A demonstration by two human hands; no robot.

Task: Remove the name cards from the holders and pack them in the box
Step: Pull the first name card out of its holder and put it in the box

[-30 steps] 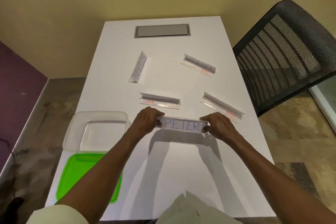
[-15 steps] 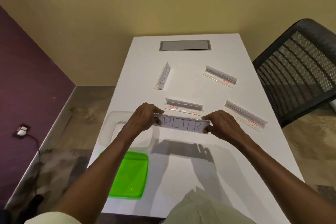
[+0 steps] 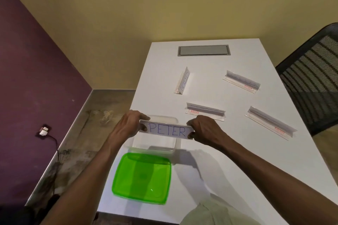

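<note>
Table (image 3: 228, 151): white, long, a grey hatch at its 12 o'clock end.

Lid (image 3: 141, 178): green, flat at the table's 7 o'clock corner.

Box (image 3: 155, 145): clear, open, just beyond the lid, touching or nearly so; directly beneath the held card.

Holders, four, from 12 to 3 o'clock of the hands: one (image 3: 182, 83), one (image 3: 241, 82), one (image 3: 205, 112), one (image 3: 270, 123). Cards seem still inside.

Left hand (image 3: 128, 126): pinches the card's left end.

Right hand (image 3: 204, 129): pinches its right end.

Card (image 3: 166, 131), "PETER": held in the air between both hands, long axis 9 to 3 o'clock, face toward the wearer. Whether a holder still sleeves it cannot be told. The box lies straight below, nearer the left hand; judged next move is a short lowering.
</note>
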